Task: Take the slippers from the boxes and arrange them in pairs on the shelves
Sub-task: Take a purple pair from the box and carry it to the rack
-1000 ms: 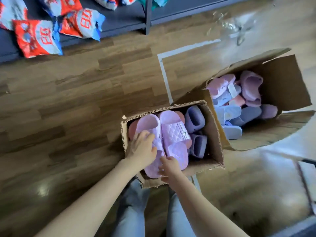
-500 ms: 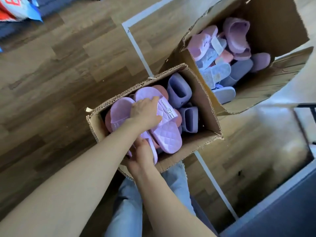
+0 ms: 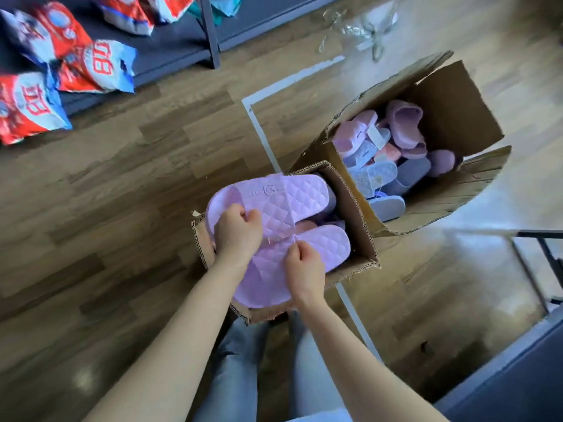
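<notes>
- Left hand (image 3: 239, 231) has its fingers curled round the strap edge of the upper lilac slipper (image 3: 292, 196), gripping it.
- Right hand (image 3: 303, 268) pinches the strap of the lower lilac slipper (image 3: 326, 246) between thumb and fingers.
- Both quilted slippers sit side by side, touching, toes pointing right, held over the open top of the near box (image 3: 361, 236).
- A pink slipper (image 3: 306, 227) shows in the gap between them, down inside that box; the rest there is mostly hidden.
- Just beyond, to the right, the far box (image 3: 457, 99) touches the near one and holds a heap of slippers (image 3: 405, 132) in lilac, pink and pale blue.
- Both boxes stand on the wooden floor (image 3: 122, 184), across a white line (image 3: 259, 123).
- At far left, a dark shelf (image 3: 170, 47) carries red-and-blue packets (image 3: 94, 67).
</notes>
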